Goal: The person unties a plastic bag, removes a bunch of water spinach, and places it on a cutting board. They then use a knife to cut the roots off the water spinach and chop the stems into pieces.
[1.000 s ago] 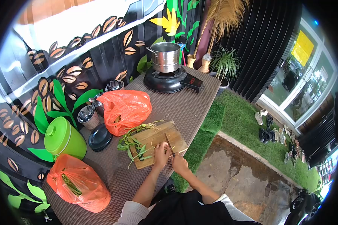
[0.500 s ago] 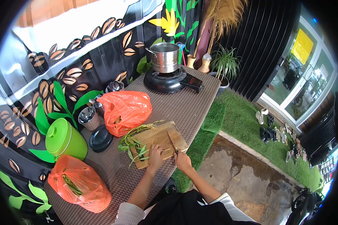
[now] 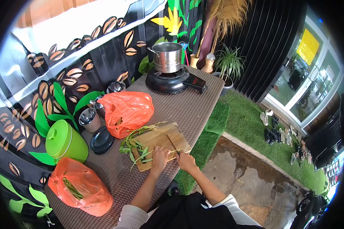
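Note:
A wooden cutting board [image 3: 176, 134] lies near the table's front edge. Long leafy green stems [image 3: 142, 152] are spread over its left side, some hanging past the edge. My left hand [image 3: 160, 158] presses down on the board with curled fingers, closed over the stems. Thin stem ends show just to its right. My right hand [image 3: 186, 161] grips the handle of a knife [image 3: 172, 142], its blade slanting up and left across the board, close to the left fingers. The exact part of the stems under my left fingers is hidden.
Behind the board sits an orange plastic bag [image 3: 130, 112]; another orange bag [image 3: 80, 189] with greens stands at lower left. Nearby are a green lidded bucket [image 3: 63, 139], a dark plate [image 3: 102, 140] and a cutlery holder [image 3: 90, 120]. A steel pot [image 3: 167, 59] rests on a black stove [image 3: 166, 84].
The knife and my right hand have shifted slightly left, bringing the blade closer to my left fingers. My left hand has moved very little and stays on the stems.

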The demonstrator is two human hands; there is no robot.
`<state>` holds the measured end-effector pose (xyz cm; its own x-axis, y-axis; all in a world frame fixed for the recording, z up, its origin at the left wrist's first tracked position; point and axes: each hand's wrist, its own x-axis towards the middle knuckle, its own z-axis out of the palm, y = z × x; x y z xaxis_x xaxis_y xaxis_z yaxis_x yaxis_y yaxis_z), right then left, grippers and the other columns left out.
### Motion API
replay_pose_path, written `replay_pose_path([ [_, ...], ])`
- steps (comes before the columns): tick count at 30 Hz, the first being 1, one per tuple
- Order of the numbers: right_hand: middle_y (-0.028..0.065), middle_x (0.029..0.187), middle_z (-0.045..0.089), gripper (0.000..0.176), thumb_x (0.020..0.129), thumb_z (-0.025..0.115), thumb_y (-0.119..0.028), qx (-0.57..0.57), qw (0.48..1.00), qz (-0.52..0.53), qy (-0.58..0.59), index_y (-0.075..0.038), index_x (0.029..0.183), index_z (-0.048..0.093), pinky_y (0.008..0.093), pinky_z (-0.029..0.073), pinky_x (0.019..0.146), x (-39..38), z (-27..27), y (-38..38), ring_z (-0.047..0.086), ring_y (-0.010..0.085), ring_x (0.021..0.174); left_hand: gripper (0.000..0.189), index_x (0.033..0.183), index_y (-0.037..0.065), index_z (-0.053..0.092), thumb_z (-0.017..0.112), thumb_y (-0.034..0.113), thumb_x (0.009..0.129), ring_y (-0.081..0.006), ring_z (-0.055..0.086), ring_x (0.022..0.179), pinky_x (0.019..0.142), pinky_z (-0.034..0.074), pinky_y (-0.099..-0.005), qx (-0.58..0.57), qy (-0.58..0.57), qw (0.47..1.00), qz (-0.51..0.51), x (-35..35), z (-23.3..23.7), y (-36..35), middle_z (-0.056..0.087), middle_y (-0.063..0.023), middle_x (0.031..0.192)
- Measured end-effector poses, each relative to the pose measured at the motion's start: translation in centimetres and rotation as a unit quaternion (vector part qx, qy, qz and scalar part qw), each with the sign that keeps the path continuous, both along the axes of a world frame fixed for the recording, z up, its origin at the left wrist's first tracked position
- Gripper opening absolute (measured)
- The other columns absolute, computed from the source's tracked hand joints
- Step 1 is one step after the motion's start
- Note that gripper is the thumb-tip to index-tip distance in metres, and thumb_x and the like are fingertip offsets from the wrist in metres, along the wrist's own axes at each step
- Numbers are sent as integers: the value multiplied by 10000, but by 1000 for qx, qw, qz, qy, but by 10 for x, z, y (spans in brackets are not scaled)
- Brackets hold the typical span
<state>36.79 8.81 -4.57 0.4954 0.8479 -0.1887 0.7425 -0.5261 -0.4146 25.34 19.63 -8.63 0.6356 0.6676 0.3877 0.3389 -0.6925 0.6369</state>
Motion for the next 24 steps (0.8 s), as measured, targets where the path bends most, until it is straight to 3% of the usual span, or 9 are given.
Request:
replay_pose_path([
  [6, 277, 829, 640, 350, 937, 473, -311, -4, 998, -65, 11, 34, 985, 502, 516, 529, 695, -25, -10, -3, 646, 444, 786, 88, 845, 49, 678, 650, 94, 775, -309, 502, 895, 844, 401, -400, 10, -19, 1000, 4, -1, -1, 1, 623, -93, 876],
  [15, 285, 830, 639, 348, 942, 466, -318, 20, 999, -21, 28, 21, 1022, 484, 521, 528, 692, -5, -13, 4, 639, 455, 815, 87, 841, 46, 677, 659, 57, 757, -311, 504, 885, 822, 410, -391, 2, -24, 1000, 9, 0, 1, 0, 628, -104, 853],
  [21, 298, 849, 633, 362, 942, 463, -318, 13, 997, -74, 32, 32, 1027, 494, 531, 521, 701, -27, -19, 2, 636, 458, 818, 91, 833, 45, 677, 676, 59, 743, -308, 504, 885, 823, 411, -387, 4, -20, 1000, 8, -1, 0, 0, 628, -103, 853],
  [24, 298, 856, 634, 366, 941, 464, -318, 21, 998, -49, 46, 34, 1040, 482, 528, 520, 701, -13, -22, 9, 637, 458, 813, 95, 841, 54, 676, 669, 73, 749, -308, 498, 894, 826, 410, -392, -9, -19, 1000, 13, -1, 1, -3, 624, -94, 869],
])
